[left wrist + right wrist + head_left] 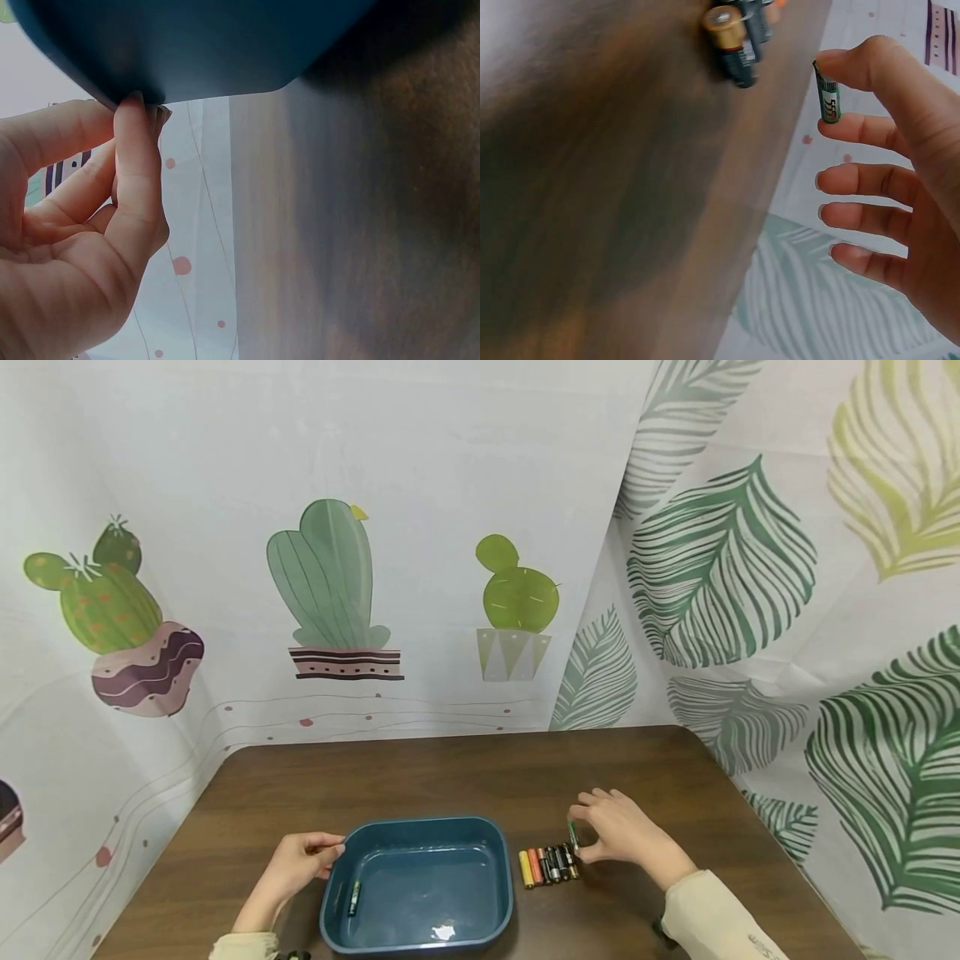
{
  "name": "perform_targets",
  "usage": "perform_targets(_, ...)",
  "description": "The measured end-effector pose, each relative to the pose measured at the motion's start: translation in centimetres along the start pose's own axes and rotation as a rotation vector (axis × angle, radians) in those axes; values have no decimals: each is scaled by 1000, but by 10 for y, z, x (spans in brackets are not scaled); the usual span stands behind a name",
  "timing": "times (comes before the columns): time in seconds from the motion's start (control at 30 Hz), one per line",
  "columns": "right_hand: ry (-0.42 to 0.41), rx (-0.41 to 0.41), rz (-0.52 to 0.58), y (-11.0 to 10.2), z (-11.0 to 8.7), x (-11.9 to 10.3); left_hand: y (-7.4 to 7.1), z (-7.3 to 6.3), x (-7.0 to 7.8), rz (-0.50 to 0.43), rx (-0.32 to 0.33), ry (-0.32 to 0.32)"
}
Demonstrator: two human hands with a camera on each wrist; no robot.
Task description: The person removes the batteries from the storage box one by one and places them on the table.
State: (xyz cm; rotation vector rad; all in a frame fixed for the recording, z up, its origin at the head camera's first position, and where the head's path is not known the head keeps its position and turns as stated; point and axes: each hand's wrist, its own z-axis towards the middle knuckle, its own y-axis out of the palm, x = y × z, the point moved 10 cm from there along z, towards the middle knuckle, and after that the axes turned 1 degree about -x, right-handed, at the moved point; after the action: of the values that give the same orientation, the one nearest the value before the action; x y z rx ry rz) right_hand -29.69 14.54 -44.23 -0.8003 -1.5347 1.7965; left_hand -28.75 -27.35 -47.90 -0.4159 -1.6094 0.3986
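Note:
My left hand (302, 863) pinches the left rim of a dark blue rectangular basin (491, 893), thumb and finger meeting on its edge in the left wrist view. Inside the basin, near its left wall, lies one green battery (354, 898). Between the thumb and index finger of my right hand (621, 828) is a small green battery (829, 99), held by its ends, the other fingers spread apart. Just left of that hand, a row of several batteries (546, 866) in yellow, red and black lies side by side on the table.
The brown wooden table (420, 777) has rounded far corners. Behind it hangs a white cloth (442, 468) printed with cacti and leaves. The battery row sits close to the basin's right side.

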Motion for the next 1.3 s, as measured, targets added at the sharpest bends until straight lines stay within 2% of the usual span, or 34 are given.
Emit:
perform_targets(0.17, 28, -69, 72, 18, -5, 6, 1, -1, 1, 0, -6, -1)
perform_targets(0.37, 27, -111, 130, 30, -9, 5, 1, -1, 3, 2, -5, 0)
perform_targets(0.7, 21, -116, 106, 33, -9, 5, 0, 1, 4, -1, 7, -11)
perform_targets(1.3, 24, -140, 132, 39, -10, 5, 1, -1, 3, -12, -22, -7)
